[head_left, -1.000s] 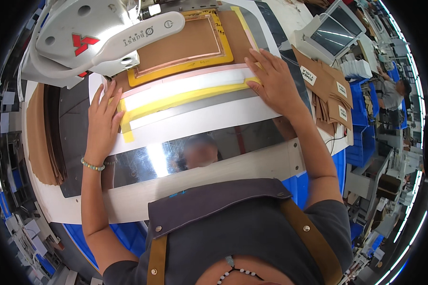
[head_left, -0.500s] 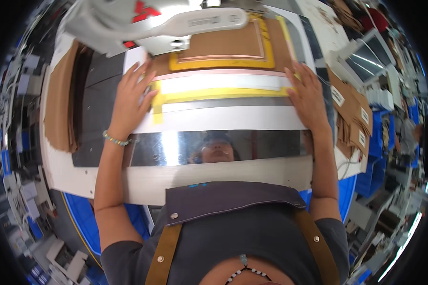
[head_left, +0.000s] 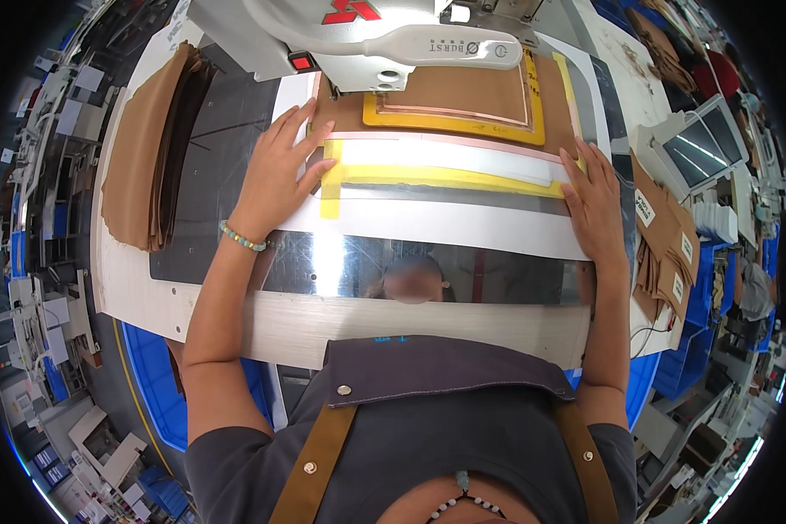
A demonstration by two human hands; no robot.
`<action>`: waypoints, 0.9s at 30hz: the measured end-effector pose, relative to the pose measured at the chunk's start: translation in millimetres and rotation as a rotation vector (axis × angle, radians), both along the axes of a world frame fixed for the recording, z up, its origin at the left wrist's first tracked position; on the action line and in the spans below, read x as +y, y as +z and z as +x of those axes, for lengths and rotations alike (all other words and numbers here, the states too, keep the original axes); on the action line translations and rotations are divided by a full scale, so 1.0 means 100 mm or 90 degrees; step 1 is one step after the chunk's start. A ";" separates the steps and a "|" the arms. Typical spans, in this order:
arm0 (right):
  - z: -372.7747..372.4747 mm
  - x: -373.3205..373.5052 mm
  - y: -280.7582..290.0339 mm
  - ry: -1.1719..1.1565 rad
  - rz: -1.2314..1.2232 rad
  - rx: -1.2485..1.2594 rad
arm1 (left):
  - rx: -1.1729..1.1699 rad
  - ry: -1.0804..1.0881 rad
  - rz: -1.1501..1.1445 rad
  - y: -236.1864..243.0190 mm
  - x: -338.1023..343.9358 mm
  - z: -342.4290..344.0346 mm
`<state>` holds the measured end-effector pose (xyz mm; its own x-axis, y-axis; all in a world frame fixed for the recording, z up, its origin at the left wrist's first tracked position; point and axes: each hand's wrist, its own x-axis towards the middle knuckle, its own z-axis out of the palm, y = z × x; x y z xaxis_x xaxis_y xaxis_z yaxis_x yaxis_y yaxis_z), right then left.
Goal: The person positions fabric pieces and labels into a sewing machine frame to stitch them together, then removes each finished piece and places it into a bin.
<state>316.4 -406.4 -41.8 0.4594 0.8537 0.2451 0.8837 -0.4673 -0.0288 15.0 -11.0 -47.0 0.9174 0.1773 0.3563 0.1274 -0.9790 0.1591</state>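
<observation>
My left hand (head_left: 281,175) lies palm down at the left edge of a layered board, fingers spread, its thumb by a strip of yellow tape (head_left: 331,179). My right hand (head_left: 596,203) rests in the same way at the board's right edge, fingers stretched out. Between them, white strips and a long yellow strip (head_left: 445,176) run across the board. Beyond these is a flat brown sheet (head_left: 345,113), bordered by a pink strip. On top of the sheet sits a yellow rectangular frame (head_left: 454,127) with a copper-coloured inner line. The machine hides part of sheet and frame.
Above the board hangs a white machine head (head_left: 323,39) with a long pale handle-like arm (head_left: 441,46). Brown pieces (head_left: 148,148) are stacked at left; labelled brown pieces (head_left: 659,236) lie at right below a tilted screen (head_left: 690,127). A shiny metal strip (head_left: 498,271) lies nearer me.
The whole view has shifted, so the table and machine appear further right. Both hands keep about the same places at the board's edges.
</observation>
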 end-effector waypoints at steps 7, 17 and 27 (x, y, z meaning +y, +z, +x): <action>-0.01 -0.04 0.03 -0.014 0.010 0.000 | 0.058 -0.017 -0.009 0.05 -0.01 0.05; 0.33 -0.25 0.18 -0.043 0.268 -0.085 | 0.052 -0.029 -0.017 0.01 0.02 0.04; 1.03 -1.28 0.33 -0.336 -0.031 0.036 | 0.093 -0.008 -0.015 -0.01 -0.01 0.06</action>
